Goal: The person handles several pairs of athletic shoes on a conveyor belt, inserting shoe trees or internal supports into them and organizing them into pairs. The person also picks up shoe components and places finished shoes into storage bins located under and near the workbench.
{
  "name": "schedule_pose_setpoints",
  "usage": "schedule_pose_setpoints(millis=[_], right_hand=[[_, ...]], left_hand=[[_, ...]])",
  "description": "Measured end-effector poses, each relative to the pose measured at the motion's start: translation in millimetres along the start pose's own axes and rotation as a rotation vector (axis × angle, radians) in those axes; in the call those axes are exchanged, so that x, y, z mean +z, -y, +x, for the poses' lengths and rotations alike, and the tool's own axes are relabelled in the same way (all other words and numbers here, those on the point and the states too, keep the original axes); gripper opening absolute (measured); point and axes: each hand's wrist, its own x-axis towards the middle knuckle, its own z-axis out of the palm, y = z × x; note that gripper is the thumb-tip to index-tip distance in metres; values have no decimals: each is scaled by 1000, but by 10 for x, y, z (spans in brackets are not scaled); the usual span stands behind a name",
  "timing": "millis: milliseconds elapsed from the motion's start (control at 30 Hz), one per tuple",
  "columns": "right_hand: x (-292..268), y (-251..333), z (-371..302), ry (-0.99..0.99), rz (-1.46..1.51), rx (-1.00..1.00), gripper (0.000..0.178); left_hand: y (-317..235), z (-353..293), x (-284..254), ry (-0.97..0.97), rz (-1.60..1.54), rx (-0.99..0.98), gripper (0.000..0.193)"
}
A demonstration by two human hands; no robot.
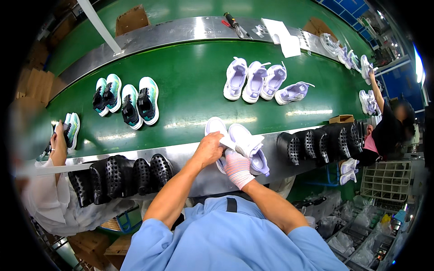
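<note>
Two white and lavender sneakers lie side by side in front of me on the metal edge of the belt, toes pointing away. Over the left sneaker (214, 125), my bare left hand (210, 147) pinches a white strap (228, 142). My right hand (238, 167), in a striped knit glove, is closed at that sneaker's right side; its fingertips are partly hidden. The right sneaker (242, 136) rests against the gloved hand, its broad strap sticking out to the right. Most of the left sneaker's opening is covered by my hands.
Several lavender sneakers (255, 81) stand on the green belt (190, 86) ahead. Teal and black sneakers (148, 100) are farther left. Black perforated shoe lasts (120, 176) line the near edge on both sides. A screwdriver (232, 20) and white sheets (281, 36) lie beyond. Co-workers reach in left and right.
</note>
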Motion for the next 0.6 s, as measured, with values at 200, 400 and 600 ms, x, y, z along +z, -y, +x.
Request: schedule_pose_setpoints(millis=[200,400,600], right_hand=[[22,-10,-307,-47,209,296,48],[211,-118,-3,159,123,288,31],[220,-66,83,153,216,346,38]], left_hand=[[101,-588,219,-195,-24,-137,74],[-123,-643,415,-188,23,-509,74],[4,-657,475,-176,174,-512,70]])
